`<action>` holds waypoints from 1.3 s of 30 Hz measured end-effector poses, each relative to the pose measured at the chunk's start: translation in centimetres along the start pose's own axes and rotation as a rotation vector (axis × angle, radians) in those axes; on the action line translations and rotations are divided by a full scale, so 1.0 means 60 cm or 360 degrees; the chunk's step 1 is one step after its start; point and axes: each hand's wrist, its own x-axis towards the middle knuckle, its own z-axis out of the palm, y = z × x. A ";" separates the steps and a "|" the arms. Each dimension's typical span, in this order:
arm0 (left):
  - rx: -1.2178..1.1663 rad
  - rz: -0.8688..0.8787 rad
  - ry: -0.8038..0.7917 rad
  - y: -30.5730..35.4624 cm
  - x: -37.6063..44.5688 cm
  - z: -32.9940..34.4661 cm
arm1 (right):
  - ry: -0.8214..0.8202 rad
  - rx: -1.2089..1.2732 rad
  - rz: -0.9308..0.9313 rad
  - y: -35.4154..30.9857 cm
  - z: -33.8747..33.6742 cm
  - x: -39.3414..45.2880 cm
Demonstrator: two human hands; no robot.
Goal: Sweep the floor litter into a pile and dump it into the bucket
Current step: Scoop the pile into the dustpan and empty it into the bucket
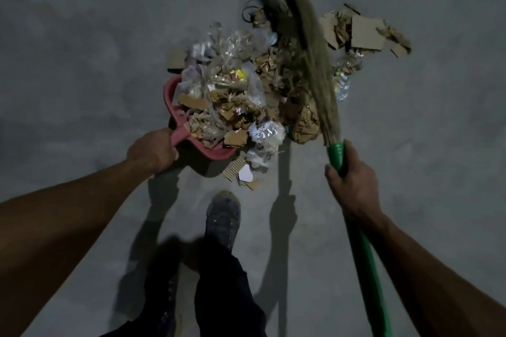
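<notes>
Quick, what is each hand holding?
Left hand: closed on the pink dustpan handle.
Right hand: closed on the green broom handle.

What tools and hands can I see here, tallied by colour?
Pink dustpan: 1, in the left hand
Green-handled broom: 1, in the right hand
Bare hands: 2
Dark shoe: 1
Litter pile: 1, pieces too jumbled to count
Total: 6

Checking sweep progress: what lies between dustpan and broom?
Head view: piled litter, cardboard scraps and plastic wrap, fills the gap between dustpan and broom.
</notes>
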 end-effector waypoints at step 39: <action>0.0135 0.0192 0.0148 0.061 -0.023 0.062 | -0.0566 0.0054 0.0038 -0.022 0.099 -0.078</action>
